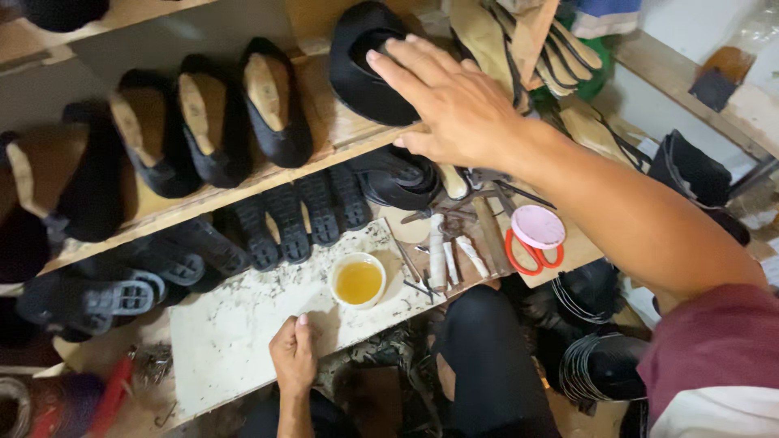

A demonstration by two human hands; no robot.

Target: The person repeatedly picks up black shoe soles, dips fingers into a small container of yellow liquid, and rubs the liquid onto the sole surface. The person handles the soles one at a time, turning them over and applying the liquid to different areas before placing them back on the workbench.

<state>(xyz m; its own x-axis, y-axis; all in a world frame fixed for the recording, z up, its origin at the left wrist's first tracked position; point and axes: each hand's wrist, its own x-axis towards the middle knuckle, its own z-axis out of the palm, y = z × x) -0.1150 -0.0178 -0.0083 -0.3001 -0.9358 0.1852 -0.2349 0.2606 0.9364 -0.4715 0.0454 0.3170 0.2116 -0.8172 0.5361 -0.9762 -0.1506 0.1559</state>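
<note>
My right hand (pixel 458 105) reaches up to the wooden shelf (pixel 341 134) and lies over a black shoe (pixel 361 69). Its fingers are spread across the shoe's top and the thumb is tucked under its lower edge. My left hand (pixel 294 353) rests at the near edge of a stained white work board (pixel 235 316). Its fingers are curled in and nothing shows inside them. A small white bowl of yellow liquid (pixel 358 281) stands on the board just beyond that hand.
Several black shoes on wooden lasts (pixel 215 118) line the shelf to the left. Black treaded soles (pixel 284 219) lie in a row under it. Red-handled scissors (pixel 531 253), a pink round lid (pixel 539 225) and small tools (pixel 442 255) lie right of the bowl. My knee (pixel 487 349) is below.
</note>
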